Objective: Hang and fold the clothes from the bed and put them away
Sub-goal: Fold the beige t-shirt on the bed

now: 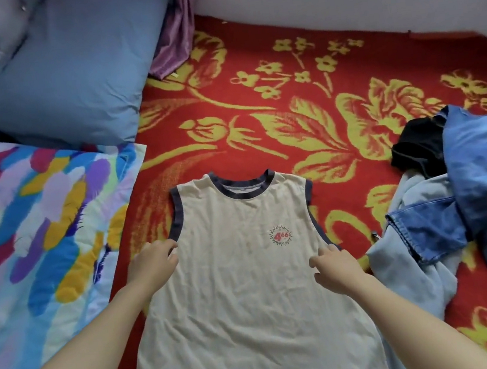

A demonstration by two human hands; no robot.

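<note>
A red flowered blanket covers the bed. A cream sleeveless shirt lies flat at its near edge, with a heap of blue denim clothes at the right edge. The left hand touches the shirt's left side below the armhole, fingers curled, though I cannot tell if it grips. The right hand rests relaxed, fingers spread, on the shirt's right side.

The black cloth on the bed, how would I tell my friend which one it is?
Find the red blanket with yellow flowers that covers the bed. At its right side lies a heap of clothes, and the black cloth sits at the heap's far left corner, partly under a blue denim piece. It is the only black thing there; its neighbours are blue.
</note>
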